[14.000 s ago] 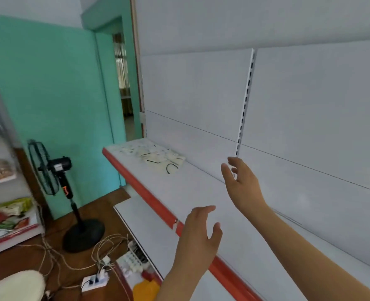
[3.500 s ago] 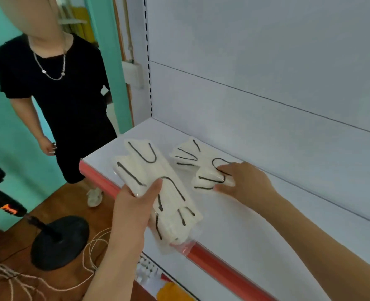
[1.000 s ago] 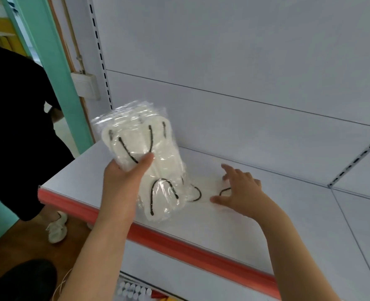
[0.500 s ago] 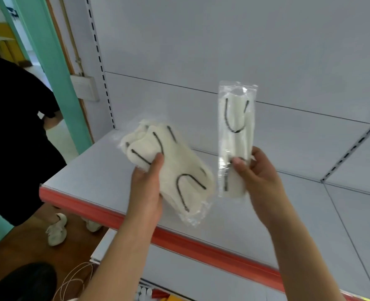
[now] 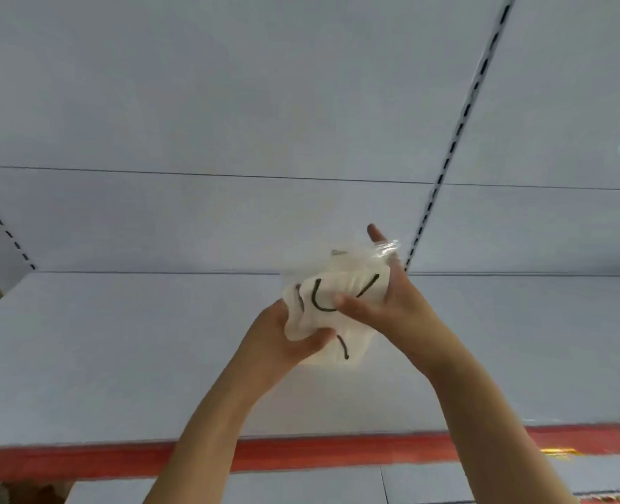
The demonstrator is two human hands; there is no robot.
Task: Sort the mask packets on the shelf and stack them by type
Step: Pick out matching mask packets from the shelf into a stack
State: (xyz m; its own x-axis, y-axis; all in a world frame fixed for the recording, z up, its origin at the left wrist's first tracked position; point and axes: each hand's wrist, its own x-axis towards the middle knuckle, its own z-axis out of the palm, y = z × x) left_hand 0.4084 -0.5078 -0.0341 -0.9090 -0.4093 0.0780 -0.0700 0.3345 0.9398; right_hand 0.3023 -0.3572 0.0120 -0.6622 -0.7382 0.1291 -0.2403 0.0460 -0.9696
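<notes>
A bundle of clear-wrapped white mask packets (image 5: 341,285) with black ear loops is held between both hands above the white shelf (image 5: 119,343). My left hand (image 5: 283,336) grips the bundle from below and the left, thumb curled over its lower edge. My right hand (image 5: 385,296) holds it from the right, thumb pressed on the front and fingers behind the crinkled plastic top. No packet is seen lying on the shelf surface.
The shelf has a red front edge (image 5: 301,452) and a white back panel (image 5: 265,121). A black slotted upright (image 5: 457,136) runs up the panel behind my right hand. A lower white shelf (image 5: 301,485) shows under the red edge.
Half a second ago each hand held its own packets apart; now the hands have come together and the packets form one bundle. The view has turned right, and the person in black is out of sight.
</notes>
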